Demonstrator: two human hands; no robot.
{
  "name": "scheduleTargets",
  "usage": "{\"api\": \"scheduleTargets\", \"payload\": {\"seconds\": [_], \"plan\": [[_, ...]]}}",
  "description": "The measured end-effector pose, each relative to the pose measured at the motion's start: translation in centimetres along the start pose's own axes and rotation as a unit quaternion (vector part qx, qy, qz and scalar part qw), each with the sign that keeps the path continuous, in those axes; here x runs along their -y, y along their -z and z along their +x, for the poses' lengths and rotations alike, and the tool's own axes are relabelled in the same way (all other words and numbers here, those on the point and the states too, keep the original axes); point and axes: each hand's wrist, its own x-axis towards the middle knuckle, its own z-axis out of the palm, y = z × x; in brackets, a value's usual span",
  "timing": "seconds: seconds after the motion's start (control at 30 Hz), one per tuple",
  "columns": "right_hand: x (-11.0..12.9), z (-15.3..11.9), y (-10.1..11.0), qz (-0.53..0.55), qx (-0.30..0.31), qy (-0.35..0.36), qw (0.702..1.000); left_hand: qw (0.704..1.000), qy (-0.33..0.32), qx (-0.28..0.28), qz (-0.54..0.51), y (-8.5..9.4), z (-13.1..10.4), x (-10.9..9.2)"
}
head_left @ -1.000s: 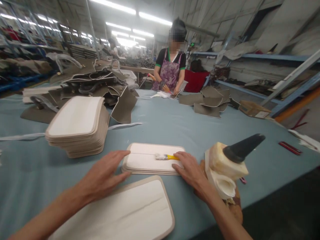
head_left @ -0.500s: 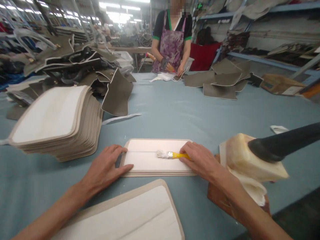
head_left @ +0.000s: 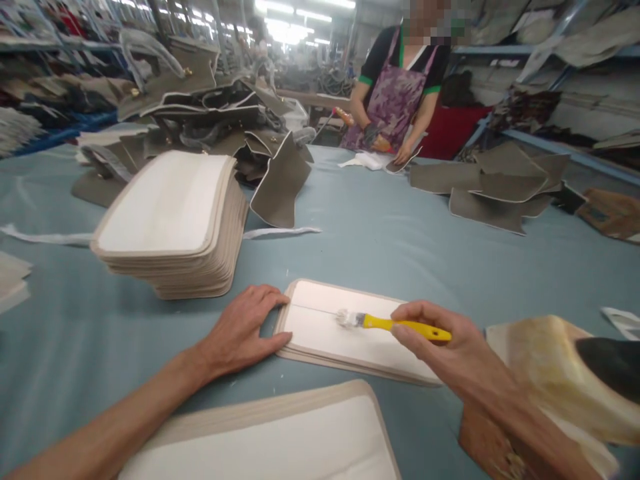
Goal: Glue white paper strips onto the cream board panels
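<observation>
A short stack of cream-edged rectangular panels [head_left: 320, 337], white on top with a thin line along it, lies before me. My left hand [head_left: 245, 327] rests at its left end, thumb and fingers apart, touching the edge. Between the thumb and fingers of my right hand [head_left: 453, 350] is a small paintbrush [head_left: 377, 322] with a yellow handle. Its pale bristles touch the top panel near the line. Closer to me lies another pile of larger white panels [head_left: 280, 443], partly out of frame.
A tall stack of white panels [head_left: 165, 203] stands at left, with dark bag pieces [head_left: 283, 183] behind it. A yellowed container [head_left: 540, 353] with a black part is at right. Across the table [head_left: 370, 247], a person [head_left: 397, 93] handles material near grey-brown pieces [head_left: 500, 177].
The view has swung left, so the scene sits further right. The brush's handle shows more fully in my right hand. My left hand stays at the panel's left end.
</observation>
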Motion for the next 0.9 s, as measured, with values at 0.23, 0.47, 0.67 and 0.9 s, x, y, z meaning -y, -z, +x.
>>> {"api": "scheduleTargets", "payload": {"seconds": [0.23,0.47,0.67,0.9], "plan": [[3.3,0.1,-5.7,0.060,-0.148,0.038,0.986,1.000,-0.017,-0.001,-0.018,0.0,0.1,0.6],[5.5,1.5,-10.3,0.204,-0.147,-0.038,0.967,1.000,-0.011,-0.007,-0.022,-0.3,0.0,0.7],[3.7,2.0,-11.2,0.154,-0.139,-0.037,0.978,1.000,-0.002,-0.001,-0.008,-0.2,0.2,0.7],[-0.1,0.3,-4.7,0.049,-0.164,-0.048,0.984,1.000,0.012,0.006,0.002,-0.1,0.5,1.0]]}}
